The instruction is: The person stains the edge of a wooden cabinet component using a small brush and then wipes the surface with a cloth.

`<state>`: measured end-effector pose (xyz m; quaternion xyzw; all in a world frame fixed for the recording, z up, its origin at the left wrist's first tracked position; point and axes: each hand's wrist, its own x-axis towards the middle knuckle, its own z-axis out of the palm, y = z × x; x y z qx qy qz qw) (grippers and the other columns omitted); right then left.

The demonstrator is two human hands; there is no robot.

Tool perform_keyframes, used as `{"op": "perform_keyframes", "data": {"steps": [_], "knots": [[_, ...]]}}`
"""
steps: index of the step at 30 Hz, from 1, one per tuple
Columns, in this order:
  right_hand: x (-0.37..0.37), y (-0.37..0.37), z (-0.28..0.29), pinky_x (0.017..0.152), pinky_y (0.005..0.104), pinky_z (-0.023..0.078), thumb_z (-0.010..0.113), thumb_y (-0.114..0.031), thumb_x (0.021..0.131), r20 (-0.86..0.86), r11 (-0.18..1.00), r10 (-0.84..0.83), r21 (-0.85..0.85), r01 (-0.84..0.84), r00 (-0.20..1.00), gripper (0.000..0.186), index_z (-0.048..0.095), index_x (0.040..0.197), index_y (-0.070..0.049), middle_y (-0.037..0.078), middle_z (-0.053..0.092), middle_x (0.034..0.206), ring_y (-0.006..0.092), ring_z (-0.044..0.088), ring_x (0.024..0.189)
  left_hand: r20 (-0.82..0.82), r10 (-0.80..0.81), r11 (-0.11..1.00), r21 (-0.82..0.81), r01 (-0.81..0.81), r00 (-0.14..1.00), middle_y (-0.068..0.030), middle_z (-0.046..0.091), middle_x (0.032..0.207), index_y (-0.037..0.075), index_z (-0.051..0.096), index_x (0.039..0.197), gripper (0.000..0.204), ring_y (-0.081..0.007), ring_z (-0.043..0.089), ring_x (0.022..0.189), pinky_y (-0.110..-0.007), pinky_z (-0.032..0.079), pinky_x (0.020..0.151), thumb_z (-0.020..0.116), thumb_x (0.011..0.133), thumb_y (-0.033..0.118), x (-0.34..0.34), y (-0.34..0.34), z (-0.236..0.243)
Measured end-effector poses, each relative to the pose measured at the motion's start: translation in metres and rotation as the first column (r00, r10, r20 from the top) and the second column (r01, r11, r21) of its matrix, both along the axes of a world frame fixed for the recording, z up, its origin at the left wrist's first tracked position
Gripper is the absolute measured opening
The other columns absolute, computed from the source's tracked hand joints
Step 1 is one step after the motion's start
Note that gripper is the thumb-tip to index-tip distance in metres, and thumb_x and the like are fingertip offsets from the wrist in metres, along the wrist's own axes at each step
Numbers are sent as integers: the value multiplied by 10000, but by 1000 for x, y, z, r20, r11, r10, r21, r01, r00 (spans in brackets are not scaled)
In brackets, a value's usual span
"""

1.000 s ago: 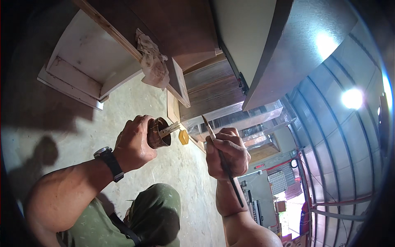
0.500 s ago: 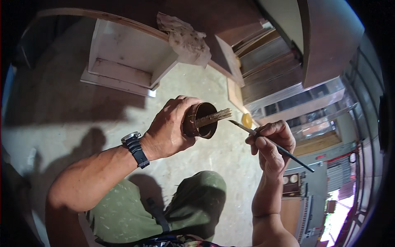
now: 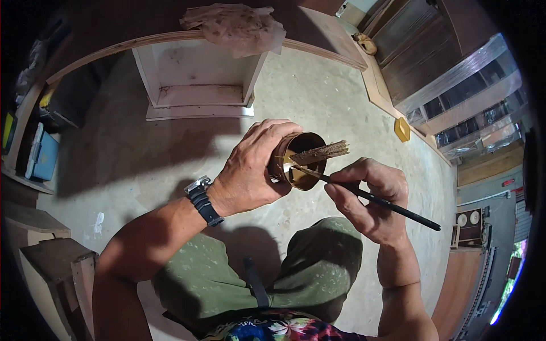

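Note:
In my left hand (image 3: pixel 250 162) is a small brown round can (image 3: pixel 278 161), tilted so its mouth faces right. My fingers wrap round its left side. A rough, frayed wooden stick (image 3: pixel 323 152) leans out of the mouth over the rim. Yellowish-brown stain shows on the can's inner wall. My right hand (image 3: pixel 372 196) pinches a thin dark-handled paintbrush (image 3: pixel 392 208). The brush's bristle tip reaches inside the can's mouth, below the stick. A watch with a black strap (image 3: pixel 203 202) is on my left wrist.
A crumpled, stained plastic sheet (image 3: pixel 239 28) lies on the wooden board (image 3: pixel 142 41) ahead. Below that board stands a pale open box-like cabinet (image 3: pixel 196 108). A yellow container (image 3: pixel 402 130) sits on the floor at right, near wrapped panels (image 3: pixel 475 113). Wooden pieces (image 3: pixel 57 258) stand at lower left.
The brush tip has moved from outside the can into its mouth. Both hands are now closer together, and the view has turned and shifted.

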<state>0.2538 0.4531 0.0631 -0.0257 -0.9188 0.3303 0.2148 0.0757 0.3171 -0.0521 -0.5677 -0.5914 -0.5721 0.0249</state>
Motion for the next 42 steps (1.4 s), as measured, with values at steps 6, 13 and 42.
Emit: {"op": "perform_keyframes", "data": {"steps": [6, 13, 42], "knots": [[3, 4, -11, 573, 279, 528, 823, -13, 831, -5, 1000, -11, 27, 12, 1000, 112, 756, 919, 0, 101, 729, 773, 153, 704, 636, -14, -26, 999, -28, 26, 1000, -162, 586, 1315, 48, 525, 1381, 785, -374, 572, 1250, -453, 473, 1082, 825, 655, 21, 8, 2, -3], [4, 5, -6, 566, 289, 499, 803, 22, 794, 23, 996, 7, 91, -10, 1000, 136, 761, 920, -6, 83, 686, 767, 155, 649, 618, 6, -15, 999, -29, 15, 1000, -164, 591, 1298, 52, 533, 1366, 756, -379, 577, 1236, -456, 475, 1074, 827, 669, 37, 6, 2, -3], [-27, 49, 145, 925, 459, 575, 732, -44, 958, -499, 759, 339, 646, 82, 797, 155, 666, 1082, 21, 203, 745, 1023, 332, 739, 990, 231, 27, 997, 70, -45, 973, -180, 649, 1230, 23, 571, 1294, 629, -389, 613, 1163, -456, 491, 1044, 780, 701, 46, -3, 25, -20]]}}
